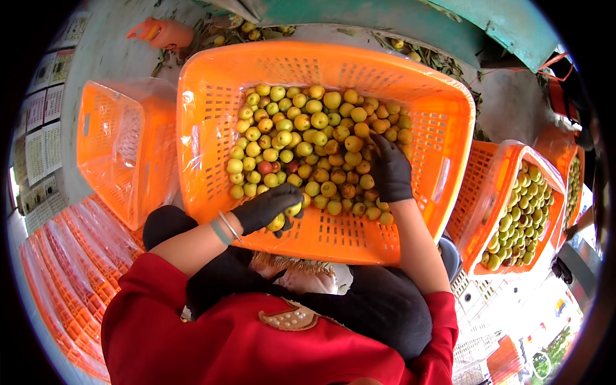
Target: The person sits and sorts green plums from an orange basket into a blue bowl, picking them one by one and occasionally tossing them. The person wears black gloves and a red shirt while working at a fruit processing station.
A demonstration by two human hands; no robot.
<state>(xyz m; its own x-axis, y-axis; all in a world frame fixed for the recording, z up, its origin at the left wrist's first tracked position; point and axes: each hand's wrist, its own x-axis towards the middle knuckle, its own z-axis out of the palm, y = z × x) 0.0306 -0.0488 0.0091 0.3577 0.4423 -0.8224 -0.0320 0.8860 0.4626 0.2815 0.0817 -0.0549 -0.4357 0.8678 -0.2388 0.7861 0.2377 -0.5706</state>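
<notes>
A large orange plastic basket lies in front of me with many small round yellow-green fruits in it, some of them browned. Two reddish-brown fruits lie among them. My left hand, in a black glove, curls round a couple of yellow-green fruits above the near left side of the basket. On the right side of the pile, my black-gloved right hand rests with its fingers apart, touching the fruits. Its fingertips are partly hidden among them.
An orange basket lined with clear plastic stands at left, beside a row of nested orange baskets. To the right, another lined basket holds greener fruits. Leaves and fallen fruits litter the floor beyond, near a green metal structure.
</notes>
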